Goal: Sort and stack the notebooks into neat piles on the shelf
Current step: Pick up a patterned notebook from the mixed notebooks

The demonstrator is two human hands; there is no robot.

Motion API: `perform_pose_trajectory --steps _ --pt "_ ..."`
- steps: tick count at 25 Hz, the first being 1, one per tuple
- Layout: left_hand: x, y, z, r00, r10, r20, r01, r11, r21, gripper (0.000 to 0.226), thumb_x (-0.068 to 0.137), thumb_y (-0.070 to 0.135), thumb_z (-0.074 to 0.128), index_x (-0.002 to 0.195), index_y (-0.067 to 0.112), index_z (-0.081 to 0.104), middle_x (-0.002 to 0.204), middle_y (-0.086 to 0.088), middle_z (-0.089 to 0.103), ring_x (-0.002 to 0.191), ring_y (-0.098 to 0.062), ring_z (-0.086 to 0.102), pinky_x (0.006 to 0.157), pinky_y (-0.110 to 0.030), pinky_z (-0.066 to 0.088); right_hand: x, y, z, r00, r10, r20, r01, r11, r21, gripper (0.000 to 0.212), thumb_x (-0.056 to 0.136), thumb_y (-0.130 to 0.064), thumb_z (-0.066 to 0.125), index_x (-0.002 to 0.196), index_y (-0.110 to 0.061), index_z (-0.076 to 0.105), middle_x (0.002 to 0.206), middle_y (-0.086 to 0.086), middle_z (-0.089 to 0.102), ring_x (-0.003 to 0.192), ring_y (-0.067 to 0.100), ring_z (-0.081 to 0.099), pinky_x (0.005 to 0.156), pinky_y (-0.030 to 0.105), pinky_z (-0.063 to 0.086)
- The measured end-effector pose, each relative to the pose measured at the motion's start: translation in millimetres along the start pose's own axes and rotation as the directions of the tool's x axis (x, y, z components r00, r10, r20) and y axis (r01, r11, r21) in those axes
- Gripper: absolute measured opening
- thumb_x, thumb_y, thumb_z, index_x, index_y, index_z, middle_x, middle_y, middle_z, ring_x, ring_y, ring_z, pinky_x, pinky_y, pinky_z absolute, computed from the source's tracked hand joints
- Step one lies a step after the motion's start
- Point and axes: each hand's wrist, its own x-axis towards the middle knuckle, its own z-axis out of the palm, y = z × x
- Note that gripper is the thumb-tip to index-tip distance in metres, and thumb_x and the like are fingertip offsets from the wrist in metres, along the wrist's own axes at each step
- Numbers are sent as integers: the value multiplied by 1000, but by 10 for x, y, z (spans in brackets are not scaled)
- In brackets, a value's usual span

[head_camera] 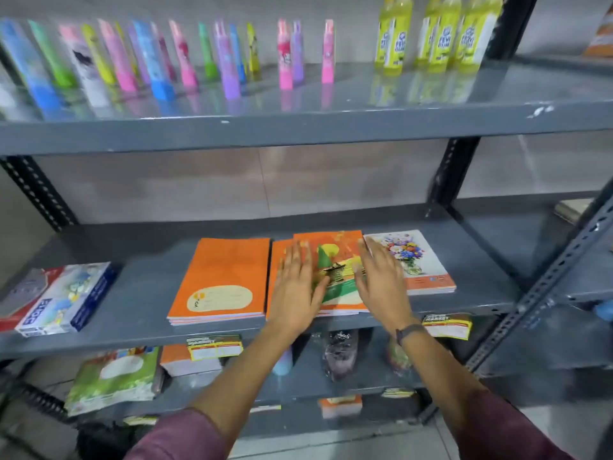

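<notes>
At centre frame, the middle pile of notebooks [335,260] lies on the grey shelf [149,287] between an orange pile [222,277] and a flower-covered pile [418,260]. Left hand [297,290] and right hand [381,283], fingers spread flat, press its sides without gripping.

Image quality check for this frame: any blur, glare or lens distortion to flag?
Head view: motion blur smears both the left hand and right hand; glossy top shelf mirrors the coloured tubes; wide-angle bends the rack uprights; notebooks stay readable.

Stationery shop, price-tagged shelves [298,127], notebooks [219,280]
</notes>
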Motion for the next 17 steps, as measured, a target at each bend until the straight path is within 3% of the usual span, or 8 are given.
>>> perform_pose_trajectory --steps 2,4,7,9,10,12,15,17 --pt "124 11 186 961 -235 148 260 948 -182 67 95 38 36 147 6 6 157 -21 8 146 -31 4 120 -40 14 133 75 129 969 124 212 -144 986 80 54 96 -27 42 146 -11 31 154 13 32 142 29 29 116 39 25" --pt "289 42 402 920 -347 182 382 899 -214 65 94 30 41 146 2 14 154 -25 19 143 -34 18 117 -41 22 288 181 247 924 157 349 -221 963 152 51 95 -22 44 143 -7 35 145 16 43 134 31 40 112 38 35" --pt "498 173 608 883 -456 111 469 840 -275 55 88 23 48 136 -2 35 141 -27 42 131 -40 38 108 -43 34 463 216 365 914 206 348 -292 932 215 44 93 -16 47 135 -6 46 128 19 59 119 33 55 99 36 45" --pt "608 255 652 777 -629 33 553 655 -515 27 84 17 51 106 1 52 111 -24 60 109 -42 54 92 -44 43 514 186 402 901 283 329 -369 898 238 40 92 -15 47 130 -6 51 122 20 63 114 35 57 93 37 47" --pt "656 283 635 688 -724 49 568 495 -658 10 83 14 52 90 6 52 93 -19 62 95 -41 57 82 -44 44 521 172 413 889 320 327 -409 877 254 39 91 -15 46 129 -7 52 121 19 63 113 34 58 93 37 47" --pt "742 370 613 576 -806 133 507 225 -832 9 82 8 52 77 15 49 75 -6 55 80 -32 51 71 -37 42 538 222 413 878 370 303 -453 846 281 39 92 -17 46 129 -9 53 119 17 64 112 33 58 93 38 48" --pt "922 601 624 603 -737 305 418 -33 -908 36 83 4 54 119 8 51 101 -9 59 94 -25 53 88 -36 42 603 553 275 857 476 199 -515 806 292 39 91 -20 49 129 -12 55 116 16 64 112 33 57 92 38 47" --pt "1061 821 715 678 -645 353 427 -46 -903 48 83 3 52 130 8 43 113 -12 59 102 -29 57 97 -42 44 607 845 142 832 546 101 -548 781 299 38 89 -18 51 125 -11 58 117 17 64 112 35 56 92 39 47"
